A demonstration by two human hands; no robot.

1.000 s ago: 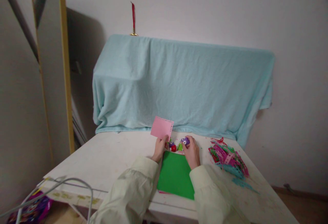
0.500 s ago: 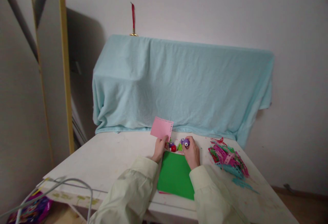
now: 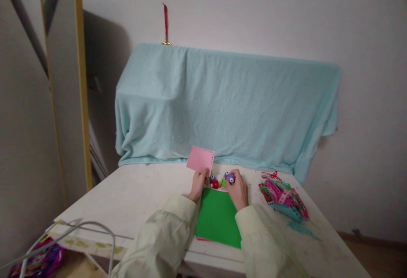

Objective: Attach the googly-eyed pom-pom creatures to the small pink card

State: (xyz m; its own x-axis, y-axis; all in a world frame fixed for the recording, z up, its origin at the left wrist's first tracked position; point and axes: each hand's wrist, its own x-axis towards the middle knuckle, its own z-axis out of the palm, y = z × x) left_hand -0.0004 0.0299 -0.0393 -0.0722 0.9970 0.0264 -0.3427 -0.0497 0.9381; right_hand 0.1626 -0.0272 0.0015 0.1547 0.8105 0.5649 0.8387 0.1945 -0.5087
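My left hand pinches the lower edge of a small pink paper sheet and holds it upright above the white table; punched holes run along the sheet's top and right edges. My right hand grips a small purple paper punch just to the right of the sheet. Between my hands lie a few small punches, one red and one green. A green paper sheet lies flat in front of me under my wrists.
A heap of punched pink, green and blue paper strips lies at the right of the table. Something draped in a light blue cloth stands along the wall behind. A gold-framed mirror leans at the left. White wire loops stick up near the table's front left corner.
Almost nothing has moved. My right hand with the purple punch has shifted very slightly; the pink sheet stays held upright in the same place.
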